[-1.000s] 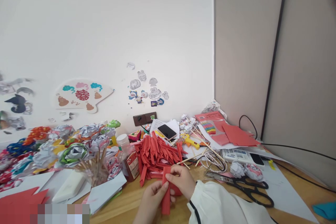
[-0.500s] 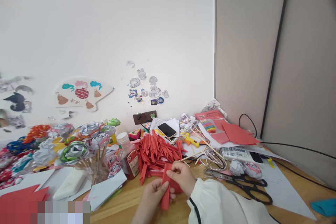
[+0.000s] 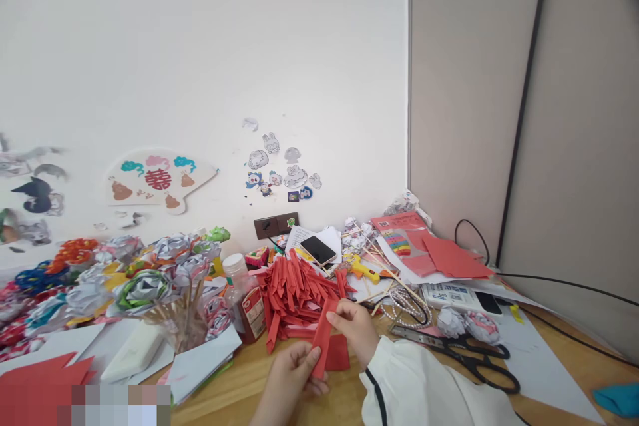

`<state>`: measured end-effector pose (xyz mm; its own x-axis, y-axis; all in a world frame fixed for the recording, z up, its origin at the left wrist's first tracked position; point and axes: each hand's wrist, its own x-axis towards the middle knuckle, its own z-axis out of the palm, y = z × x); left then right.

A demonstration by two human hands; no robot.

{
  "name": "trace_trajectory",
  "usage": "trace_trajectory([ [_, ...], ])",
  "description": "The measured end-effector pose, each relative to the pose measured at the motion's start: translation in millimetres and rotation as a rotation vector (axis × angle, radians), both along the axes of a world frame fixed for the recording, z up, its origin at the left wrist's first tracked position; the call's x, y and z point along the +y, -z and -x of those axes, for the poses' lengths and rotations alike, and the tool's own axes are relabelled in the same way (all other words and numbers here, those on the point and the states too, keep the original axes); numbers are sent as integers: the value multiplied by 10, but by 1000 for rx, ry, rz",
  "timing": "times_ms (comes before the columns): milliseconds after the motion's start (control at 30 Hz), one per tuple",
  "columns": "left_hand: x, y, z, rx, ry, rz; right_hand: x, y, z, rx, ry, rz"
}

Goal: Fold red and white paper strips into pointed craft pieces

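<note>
A folded strip of red paper (image 3: pixel 325 339) is held at a slant between both hands. My left hand (image 3: pixel 298 367) pinches its lower end, thumb on top and fingers beneath. Near the upper end, my right hand (image 3: pixel 353 326) grips the strip's edge between thumb and fingers. Another piece of red paper (image 3: pixel 338 354) lies on the wooden table just under the strip. Right behind my hands rises a heap of folded red paper pieces (image 3: pixel 294 286).
Black scissors (image 3: pixel 464 349) lie right of my sleeve, near crumpled paper balls (image 3: pixel 452 321). A glue bottle (image 3: pixel 247 306) and a cup of sticks (image 3: pixel 182 319) stand left. A phone (image 3: pixel 318 249) and a yellow glue gun (image 3: pixel 364 269) sit behind the heap.
The strip has tilted from nearly upright to leaning right and moved slightly up. My right hand has shifted a little right, and more of the red paper beneath shows.
</note>
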<state>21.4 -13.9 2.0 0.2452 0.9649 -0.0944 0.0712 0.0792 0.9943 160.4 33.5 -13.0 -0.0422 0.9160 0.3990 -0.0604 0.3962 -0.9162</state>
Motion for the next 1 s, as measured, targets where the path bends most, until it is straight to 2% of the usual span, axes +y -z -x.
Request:
trace_trajectory([
  [133, 18, 85, 17, -11, 13, -23, -90, 12, 66, 39, -219, 134],
  [233, 37, 176, 20, -13, 19, -14, -148, 33, 122, -15, -260, 197],
  [400, 50, 247, 0, 8, 22, 8, -51, 12, 34, 32, -175, 213],
  [533, 47, 244, 0, 23, 41, 23, 62, -30, -88, 32, -98, 135],
  [667, 45, 213, 11, 61, 53, 9, 56, -76, -107, -3, -30, 98],
  [733, 28, 161, 8, 123, 23, -72, 13, -106, -85, -70, 33, 34],
  [867, -50, 18, -20, 273, -50, -335, -113, -148, 14, -179, 203, -158],
  [1000, -91, 6, -32, 429, -133, -456, -234, -160, 148, -237, 238, -218],
])
